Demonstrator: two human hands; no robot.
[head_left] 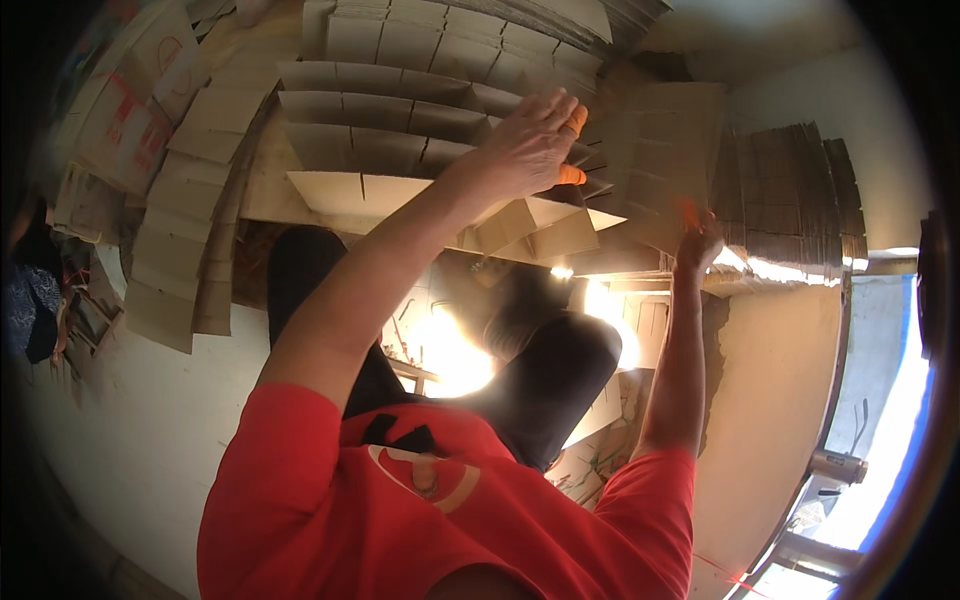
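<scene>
My left hand [535, 145] reaches over the right part of a row of slotted cardboard strips [370, 150], fingers stretched out. Orange covers sit on its thumb and a finger. The strips stand on edge, one behind another, with small cardboard cross pieces [505, 228] slotted in at the near right. My right hand [702, 243], smeared by motion and also showing orange at the fingers, is closed at the lower edge of a blurred brown cardboard strip [668, 150]. That strip hangs between the row and a stack at the right.
A thick stack of slotted cardboard [785, 200] stands at the right. More cardboard strips [185, 235] lie overlapping at the left, beside a carton with red marks [135, 115]. Packed dividers [420, 40] fill the far side. Bright light glares below, between my legs.
</scene>
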